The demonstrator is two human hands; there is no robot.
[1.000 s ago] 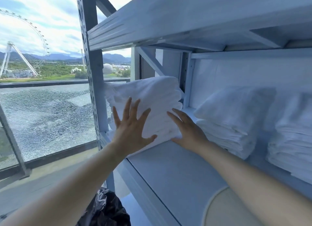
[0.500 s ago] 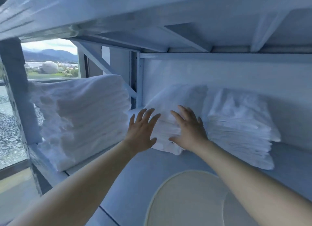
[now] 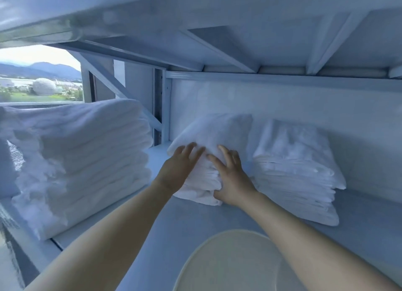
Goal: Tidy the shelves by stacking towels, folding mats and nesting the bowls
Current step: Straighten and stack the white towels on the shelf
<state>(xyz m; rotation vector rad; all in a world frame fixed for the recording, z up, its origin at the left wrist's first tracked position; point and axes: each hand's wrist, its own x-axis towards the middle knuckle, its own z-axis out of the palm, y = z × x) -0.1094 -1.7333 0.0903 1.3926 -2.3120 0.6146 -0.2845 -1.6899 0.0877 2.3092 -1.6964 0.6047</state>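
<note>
Three stacks of folded white towels stand on the pale blue shelf (image 3: 195, 221). The large left stack (image 3: 82, 160) sits by the shelf's left edge. The middle stack (image 3: 215, 136) lies further back, and both my hands are on its front. My left hand (image 3: 178, 168) lies flat against its left front corner with fingers spread. Fingers of my right hand (image 3: 230, 177) press on the top front, while the thumb is at the lower edge. The right stack (image 3: 293, 168) sits just beside the middle one.
A round cream-coloured rim (image 3: 230, 264), a bowl or plate, lies at the shelf's front between my forearms. The shelf above (image 3: 217, 29) hangs low overhead. An upright post (image 3: 159, 107) and a diagonal brace stand behind the left stack. A window is at far left.
My hands left the left stack, moved right and now rest on the middle stack. The view has shifted right and closer into the shelf.
</note>
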